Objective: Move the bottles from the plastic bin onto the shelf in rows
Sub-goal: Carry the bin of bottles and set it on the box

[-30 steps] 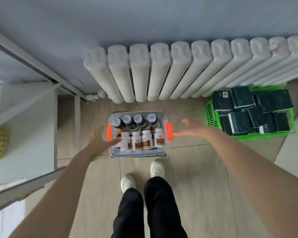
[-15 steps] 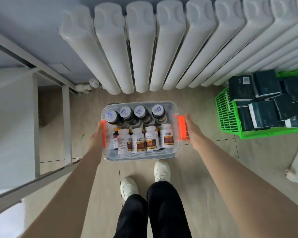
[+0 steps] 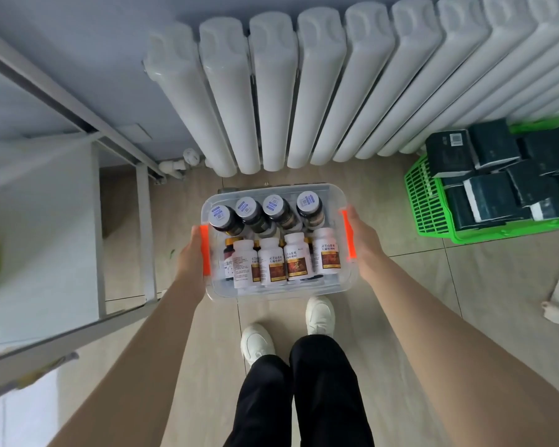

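Standing in the plastic bin (image 3: 281, 293), white bottles (image 3: 299, 259) carry Chinese-character labels.

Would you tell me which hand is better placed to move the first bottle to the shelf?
Probably the left hand: the shelf stands on that side, while the right hand is on the far side of the plastic bin. Both grip its orange handles, so one must let go.

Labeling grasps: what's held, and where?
The clear plastic bin: left hand grips its left end by the orange latch, right hand its right end likewise.
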